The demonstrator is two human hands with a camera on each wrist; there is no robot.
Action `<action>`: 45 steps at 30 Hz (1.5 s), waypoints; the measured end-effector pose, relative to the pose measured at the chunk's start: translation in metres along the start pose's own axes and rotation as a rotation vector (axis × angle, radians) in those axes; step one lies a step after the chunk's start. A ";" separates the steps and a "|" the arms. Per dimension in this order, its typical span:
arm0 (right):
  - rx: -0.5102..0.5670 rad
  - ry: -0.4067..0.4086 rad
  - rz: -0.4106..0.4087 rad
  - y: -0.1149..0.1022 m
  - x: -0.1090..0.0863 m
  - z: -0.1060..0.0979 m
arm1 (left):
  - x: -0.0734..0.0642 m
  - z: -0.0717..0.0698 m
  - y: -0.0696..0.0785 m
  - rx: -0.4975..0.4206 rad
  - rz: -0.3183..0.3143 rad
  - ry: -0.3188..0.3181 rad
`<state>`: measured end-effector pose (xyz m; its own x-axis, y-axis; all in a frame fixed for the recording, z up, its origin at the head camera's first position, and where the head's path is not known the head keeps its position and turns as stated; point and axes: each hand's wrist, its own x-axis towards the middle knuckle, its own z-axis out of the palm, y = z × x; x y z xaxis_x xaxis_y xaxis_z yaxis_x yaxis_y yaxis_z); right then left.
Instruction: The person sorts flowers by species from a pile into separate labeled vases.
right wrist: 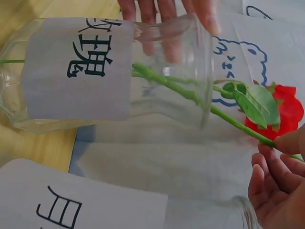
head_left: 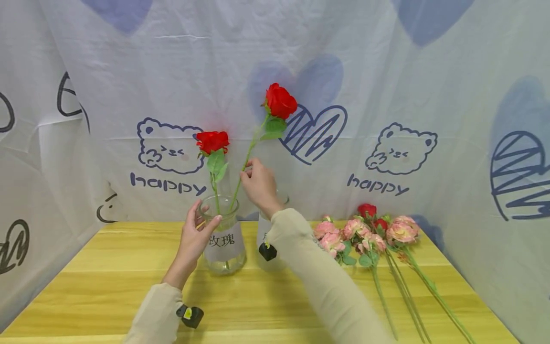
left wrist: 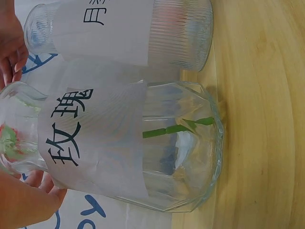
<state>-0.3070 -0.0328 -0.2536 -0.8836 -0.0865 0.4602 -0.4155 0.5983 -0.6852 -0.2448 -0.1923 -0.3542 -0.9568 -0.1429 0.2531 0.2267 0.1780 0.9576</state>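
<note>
My right hand pinches the green stem of a tall red rose between thumb and fingers. The lower part of that stem runs down through the mouth of a clear glass vase with a white paper label. A second red rose stands in the same vase, leaning slightly left. My left hand curves round the vase's neck from the left, thumb in front and fingers behind. In the right wrist view, the pinched stem crosses the glass rim, and the left fingers show through the glass.
Just right of it stands a second labelled glass vase, partly behind my right forearm. Pink flowers and red roses lie on the wooden table at the right, stems toward the front. A printed white cloth hangs behind.
</note>
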 end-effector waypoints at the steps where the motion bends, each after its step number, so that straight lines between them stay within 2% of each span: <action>1: -0.019 -0.011 -0.016 -0.001 0.000 0.002 | 0.000 0.000 0.000 0.000 0.000 0.001; 6: -0.110 -0.077 -0.086 -0.007 -0.003 0.010 | -0.001 0.000 0.000 -0.001 -0.005 -0.002; 12: -0.158 -0.146 -0.113 -0.010 -0.005 0.014 | -0.003 0.000 0.002 -0.012 -0.002 -0.003; 19: -0.244 -0.144 -0.150 -0.008 -0.004 0.009 | -0.002 0.003 0.003 -0.006 0.006 -0.008; 25: -0.228 -0.163 -0.145 -0.007 -0.008 0.001 | -0.001 0.003 0.002 0.011 0.005 0.001; 30: -0.171 -0.159 -0.127 -0.004 -0.011 -0.006 | -0.001 0.002 0.002 0.009 -0.003 -0.002; 34: -0.017 -0.134 -0.138 -0.001 -0.017 -0.015 | -0.002 0.000 0.002 -0.001 -0.012 0.002; 38: 0.117 -0.087 -0.191 0.003 -0.030 -0.027 | -0.001 0.000 0.001 -0.010 -0.021 0.001; 45: 0.170 -0.062 -0.262 0.016 -0.060 -0.040 | -0.003 0.002 0.002 -0.008 -0.026 0.006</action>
<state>-0.2519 0.0137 -0.2695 -0.7508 -0.2718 0.6020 -0.6565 0.4076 -0.6347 -0.2416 -0.1896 -0.3535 -0.9614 -0.1531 0.2288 0.2032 0.1659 0.9650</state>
